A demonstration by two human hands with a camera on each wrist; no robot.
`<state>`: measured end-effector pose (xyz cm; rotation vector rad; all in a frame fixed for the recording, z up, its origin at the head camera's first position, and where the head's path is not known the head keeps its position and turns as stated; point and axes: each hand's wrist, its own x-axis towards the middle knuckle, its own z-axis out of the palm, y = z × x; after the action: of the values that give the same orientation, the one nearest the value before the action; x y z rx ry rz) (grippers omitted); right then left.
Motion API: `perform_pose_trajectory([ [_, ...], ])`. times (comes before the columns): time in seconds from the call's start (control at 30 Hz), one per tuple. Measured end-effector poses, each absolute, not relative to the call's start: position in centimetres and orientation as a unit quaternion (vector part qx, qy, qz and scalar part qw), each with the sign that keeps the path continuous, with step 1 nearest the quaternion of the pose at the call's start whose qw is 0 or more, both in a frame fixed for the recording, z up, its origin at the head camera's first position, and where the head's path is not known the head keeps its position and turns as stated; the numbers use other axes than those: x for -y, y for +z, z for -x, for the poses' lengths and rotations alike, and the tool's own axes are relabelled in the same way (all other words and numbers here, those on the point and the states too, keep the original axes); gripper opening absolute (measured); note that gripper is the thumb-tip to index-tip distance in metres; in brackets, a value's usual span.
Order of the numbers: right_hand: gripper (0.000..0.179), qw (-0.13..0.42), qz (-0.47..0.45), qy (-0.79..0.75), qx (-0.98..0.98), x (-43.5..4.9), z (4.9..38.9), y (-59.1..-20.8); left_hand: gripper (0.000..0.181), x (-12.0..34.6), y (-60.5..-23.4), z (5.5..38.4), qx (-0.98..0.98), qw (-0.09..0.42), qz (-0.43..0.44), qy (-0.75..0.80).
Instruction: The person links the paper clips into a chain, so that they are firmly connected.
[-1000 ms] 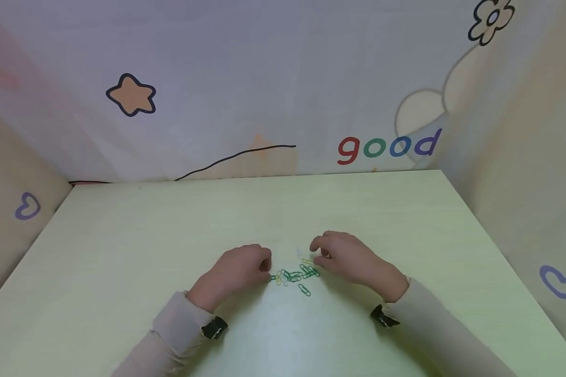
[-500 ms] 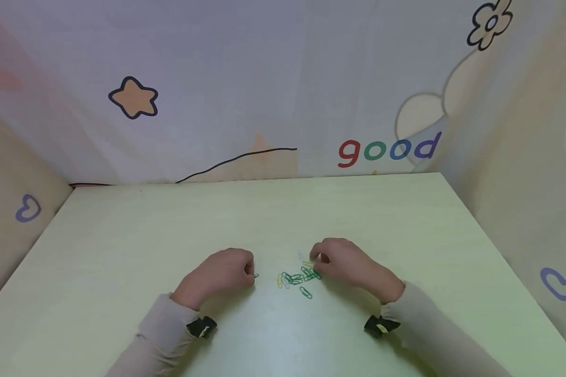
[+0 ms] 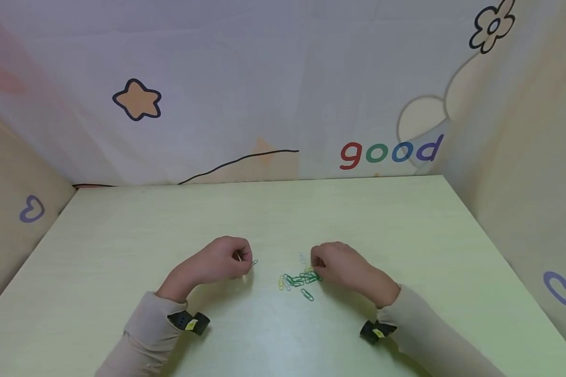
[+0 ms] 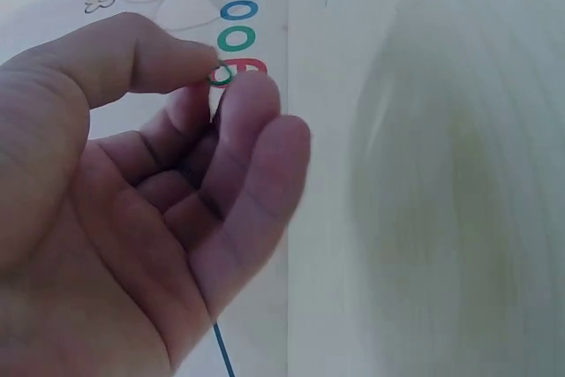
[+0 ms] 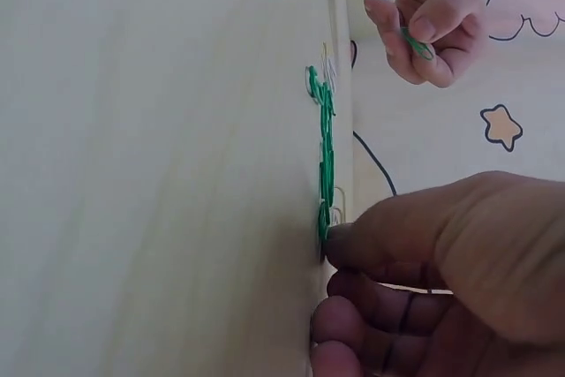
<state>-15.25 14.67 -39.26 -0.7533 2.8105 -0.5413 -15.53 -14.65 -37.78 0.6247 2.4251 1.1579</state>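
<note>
In the head view my left hand (image 3: 217, 260) is lifted left of the paper clips, pinching one green paper clip (image 4: 220, 78) between thumb and fingers. The clip's looped end pokes out past the fingertips. On the table lies a loose cluster of green paper clips (image 3: 296, 281). My right hand (image 3: 343, 268) is lowered to its right end, thumb and forefinger closed at a green paper clip (image 5: 324, 218). The fingers partly cover that clip. A yellow paper clip (image 3: 281, 283) and a white paper clip (image 3: 287, 284) lie at the cluster's left end.
A single green paper clip (image 3: 307, 295) lies apart, nearer the person. Pale clips (image 3: 302, 257) and a yellow clip (image 3: 308, 269) sit behind the cluster. The light table (image 3: 170, 220) meets a printed backdrop (image 3: 226, 94) at its back and sides.
My left hand has moved left and up, away from the cluster, carrying a green paper clip. The right hand has stayed at the right end, its fingers closing down onto the clips.
</note>
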Motion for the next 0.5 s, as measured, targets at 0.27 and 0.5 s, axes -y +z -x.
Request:
perform_pose_trajectory([
  [0.27,0.013,0.134,0.242,-0.29,-0.916,-14.9,15.4,-38.6,0.003,14.6,-37.2,15.5,-0.834,0.17,-0.222,0.476],
  [0.5,0.014,0.225,0.279,-0.424,-0.832,-14.6,14.8,-36.9,0.004,13.8,-35.3,14.9,-0.825,0.092,-0.21,0.517],
])
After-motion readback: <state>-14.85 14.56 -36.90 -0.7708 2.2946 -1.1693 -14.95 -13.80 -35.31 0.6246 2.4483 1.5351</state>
